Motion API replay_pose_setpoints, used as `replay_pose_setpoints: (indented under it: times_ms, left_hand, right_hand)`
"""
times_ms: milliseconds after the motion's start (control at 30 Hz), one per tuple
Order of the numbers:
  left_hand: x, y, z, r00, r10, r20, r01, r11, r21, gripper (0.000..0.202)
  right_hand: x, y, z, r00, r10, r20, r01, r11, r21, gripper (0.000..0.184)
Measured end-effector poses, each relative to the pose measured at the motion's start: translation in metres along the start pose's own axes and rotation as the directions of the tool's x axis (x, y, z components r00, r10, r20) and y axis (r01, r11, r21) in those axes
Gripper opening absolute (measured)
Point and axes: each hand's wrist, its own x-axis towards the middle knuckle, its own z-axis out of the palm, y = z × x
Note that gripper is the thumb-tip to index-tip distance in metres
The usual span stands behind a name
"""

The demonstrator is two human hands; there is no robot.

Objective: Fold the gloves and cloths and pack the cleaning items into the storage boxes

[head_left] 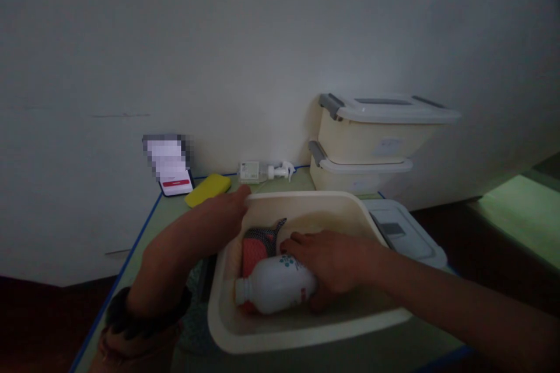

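Observation:
A cream plastic storage bin (301,338) stands without its lid in front of me. My left hand (225,210) is closed on its far left rim, the fingertips partly hidden. Inside the bin, a white plastic bottle (273,285) lies on its side, cap toward the left. My right hand (335,259) reaches in from the right, fingers curled around the bottle's base end. Partly under and behind the bottle is a red and dark patterned item (258,245), whose kind I cannot tell.
A phone (175,178) leans on the wall beside a yellow sponge-like block (209,188). A clear spray bottle (258,172) lies behind the bin. Two lidded storage boxes (371,140) are stacked at the back right, near a loose grey-white lid (409,233). Blue tape edges the green tabletop (151,233).

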Motion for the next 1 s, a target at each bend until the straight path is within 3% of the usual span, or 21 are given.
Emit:
replay_pose_setpoints:
  times_ms: [167,500,733,1000]
  left_hand:
    - [-0.001,0.003,-0.003,0.999,-0.008,0.032,0.008,1.000,0.011,0.027]
    - [0.000,0.002,0.000,0.999,0.028,-0.017,-0.028,1.000,-0.005,0.028]
    - [0.000,0.001,0.000,1.000,0.007,-0.015,-0.007,1.000,0.006,0.023]
    - [0.005,-0.004,0.008,1.000,0.003,-0.020,-0.003,1.000,0.012,0.033]
  right_hand:
    - [0.002,0.002,-0.005,0.998,-0.060,-0.001,0.060,0.998,-0.004,0.069]
    - [-0.001,0.000,-0.023,0.992,-0.118,0.033,0.114,0.989,0.090,0.058]
    - [0.003,0.000,-0.021,0.990,-0.076,0.117,0.058,0.988,0.146,0.062]
    - [0.005,0.004,-0.020,0.982,-0.100,0.159,0.069,0.979,0.191,0.072]
